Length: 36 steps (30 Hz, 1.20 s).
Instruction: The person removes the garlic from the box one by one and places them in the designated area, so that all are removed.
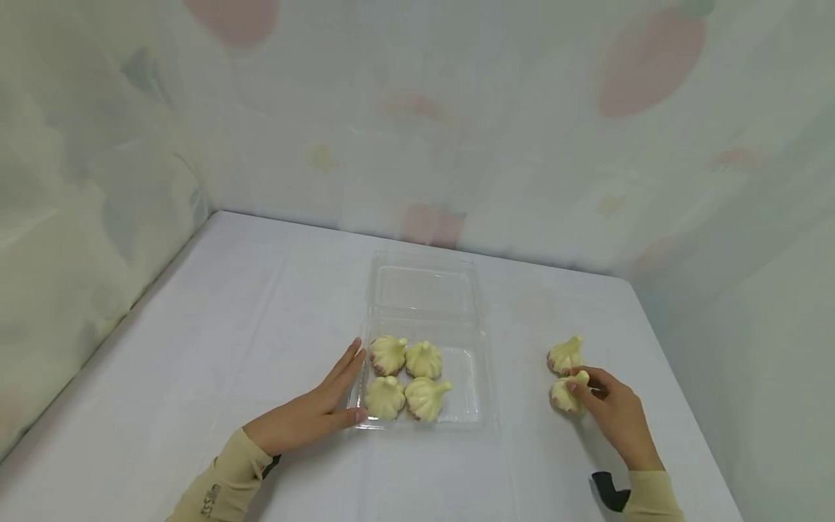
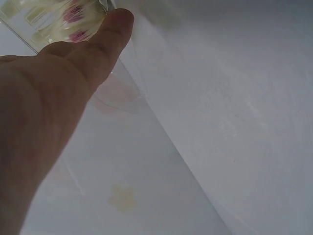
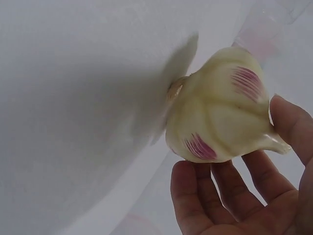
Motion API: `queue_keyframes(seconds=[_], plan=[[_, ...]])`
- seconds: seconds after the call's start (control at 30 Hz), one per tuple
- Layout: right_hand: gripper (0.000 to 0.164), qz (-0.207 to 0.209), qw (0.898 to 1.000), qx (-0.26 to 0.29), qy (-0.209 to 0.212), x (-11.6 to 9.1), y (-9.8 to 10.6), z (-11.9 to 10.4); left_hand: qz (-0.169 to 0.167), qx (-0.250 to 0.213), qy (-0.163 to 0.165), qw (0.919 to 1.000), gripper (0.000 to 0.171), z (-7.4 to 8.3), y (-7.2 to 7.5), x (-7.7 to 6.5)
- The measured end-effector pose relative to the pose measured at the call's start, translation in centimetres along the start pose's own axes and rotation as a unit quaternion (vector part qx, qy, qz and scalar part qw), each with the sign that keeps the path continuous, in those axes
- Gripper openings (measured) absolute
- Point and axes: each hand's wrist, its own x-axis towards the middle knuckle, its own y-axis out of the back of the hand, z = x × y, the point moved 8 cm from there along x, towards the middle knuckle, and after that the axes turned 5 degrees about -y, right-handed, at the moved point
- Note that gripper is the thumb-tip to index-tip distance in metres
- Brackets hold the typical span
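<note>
My right hand [image 1: 616, 417] holds a garlic bulb [image 1: 565, 397] between thumb and fingers at the right of the table. Cream skin with purple streaks shows on that bulb [image 3: 220, 112] in the right wrist view. Just behind it lies another garlic bulb [image 1: 564, 357]. With fingers spread, my left hand [image 1: 313, 417] rests against the left side of a clear plastic clamshell box [image 1: 466, 384]. Several garlic bulbs [image 1: 425, 398] sit in the box's left and middle parts. In the left wrist view, part of the box and a bulb [image 2: 73, 22] appear beyond the fingers.
The box's clear lid [image 1: 424, 286] lies folded back toward the rear of the white table [image 1: 293, 290]. Patterned cloth [image 1: 509, 145] hangs behind and at both sides. A black strap-like piece [image 1: 609, 493] is by the right sleeve.
</note>
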Motion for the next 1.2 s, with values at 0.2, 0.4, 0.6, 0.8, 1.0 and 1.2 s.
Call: queue_keyframes(seconds=[0.2,0.4,0.6,0.8,1.0,1.2], plan=[[0.052,0.02,1.0,0.004,0.015,-0.1,0.7,-0.5,0.003,0.004,-0.002,1.0,0.086,0.2,0.1,0.0],[0.05,0.029,0.999,0.013,0.023,-0.2,1.1,-0.5,0.005,0.005,-0.004,1.0,0.086,0.2,0.1,0.0],[0.049,0.042,0.998,0.017,0.035,-0.5,1.6,-0.9,0.003,0.002,-0.005,1.0,0.086,0.0,0.0,0.0],[0.046,0.056,0.997,0.016,0.041,-0.6,1.9,-1.3,0.003,0.005,-0.005,1.0,0.086,0.0,0.0,0.1],[0.039,0.105,0.992,0.055,0.044,-0.9,2.8,-1.7,0.004,0.001,-0.008,1.0,0.085,0.0,0.0,0.1],[0.038,0.125,0.985,0.109,0.039,-1.1,3.2,-1.9,0.003,-0.005,-0.007,1.0,0.085,0.0,0.0,0.1]])
